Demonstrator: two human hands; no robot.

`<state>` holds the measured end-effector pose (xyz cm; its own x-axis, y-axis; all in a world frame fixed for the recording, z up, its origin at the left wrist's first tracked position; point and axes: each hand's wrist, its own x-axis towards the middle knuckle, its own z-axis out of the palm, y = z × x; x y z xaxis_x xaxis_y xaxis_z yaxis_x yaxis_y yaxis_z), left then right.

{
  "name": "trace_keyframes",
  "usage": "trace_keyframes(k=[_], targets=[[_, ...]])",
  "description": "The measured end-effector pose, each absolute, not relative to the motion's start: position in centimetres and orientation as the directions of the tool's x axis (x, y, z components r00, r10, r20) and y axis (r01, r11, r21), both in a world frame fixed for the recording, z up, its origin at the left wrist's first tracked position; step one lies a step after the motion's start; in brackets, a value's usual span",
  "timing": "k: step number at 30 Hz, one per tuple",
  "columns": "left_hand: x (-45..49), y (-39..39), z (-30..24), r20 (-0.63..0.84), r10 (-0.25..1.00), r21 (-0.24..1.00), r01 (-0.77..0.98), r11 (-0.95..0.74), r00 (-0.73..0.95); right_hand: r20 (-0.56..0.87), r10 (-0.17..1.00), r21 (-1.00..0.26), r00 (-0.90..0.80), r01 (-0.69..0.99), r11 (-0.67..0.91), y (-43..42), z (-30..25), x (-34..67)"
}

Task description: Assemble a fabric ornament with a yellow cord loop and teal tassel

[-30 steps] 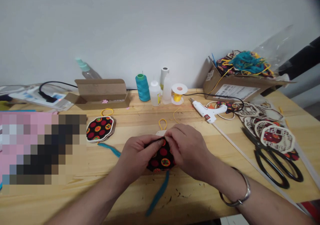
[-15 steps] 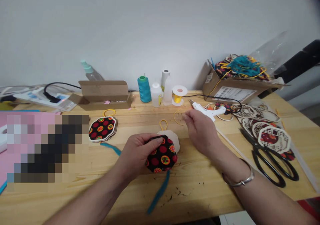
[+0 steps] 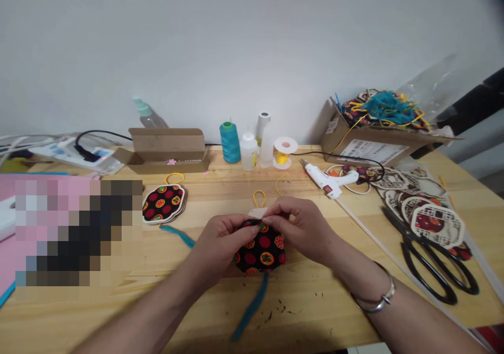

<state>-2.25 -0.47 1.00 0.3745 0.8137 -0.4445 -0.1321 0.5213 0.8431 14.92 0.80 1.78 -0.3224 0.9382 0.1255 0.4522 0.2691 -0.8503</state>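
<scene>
A black fabric ornament (image 3: pixel 263 249) with red and orange dots lies on the wooden table (image 3: pixel 220 301) in front of me. A yellow loop (image 3: pixel 258 197) sticks out at its top and a teal tassel (image 3: pixel 250 308) trails below it. My left hand (image 3: pixel 218 245) holds its left edge, fingers curled over the fabric. My right hand (image 3: pixel 299 227) pinches the top edge, thumb and fingers pressed together. A silver bracelet (image 3: pixel 378 296) is on my right wrist.
A stack of finished ornaments (image 3: pixel 164 202) lies to the left. A white glue gun (image 3: pixel 328 179), black scissors (image 3: pixel 435 264) and wooden cut-outs (image 3: pixel 433 217) lie to the right. Teal thread (image 3: pixel 230 142), bottles, a yellow cord spool (image 3: pixel 283 152) and two cardboard boxes (image 3: pixel 167 149) stand at the back.
My right hand went out toward the glue gun half a second ago and has come back onto the ornament's top edge. The left hand stayed on the ornament.
</scene>
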Motion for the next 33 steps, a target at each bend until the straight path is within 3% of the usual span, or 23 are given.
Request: trace_keyframes(k=[4, 11, 19, 26, 33], targets=[[-2.4, -0.1, 0.8, -0.429, 0.841, 0.87, -0.101, 0.483, 0.331, 0.104, 0.97, -0.856, -0.221, 0.477, 0.2, 0.9, 1.3, 15.6], [-2.6, 0.0, 0.7, -0.435, 0.842, 0.858, -0.138, 0.496, 0.319, 0.08, 0.963, -0.813, -0.259, 0.542, 0.213, 1.1, 1.3, 16.3], [-2.3, -0.5, 1.2, -0.436, 0.823, 0.878, -0.029, 0.478, 0.363, -0.074, 0.949, -0.937, -0.307, 0.348, 0.04, 0.6, 1.6, 15.5], [-2.4, -0.3, 0.8, -0.391, 0.855, 0.892, -0.09, 0.443, 0.34, -0.177, 0.947, -0.961, -0.268, 0.255, -0.107, 0.4, 1.2, 15.2], [-2.2, -0.2, 0.6, -0.404, 0.854, 0.892, -0.066, 0.448, 0.328, -0.138, 0.951, -0.962, -0.276, 0.265, -0.063, 0.6, 0.8, 14.8]])
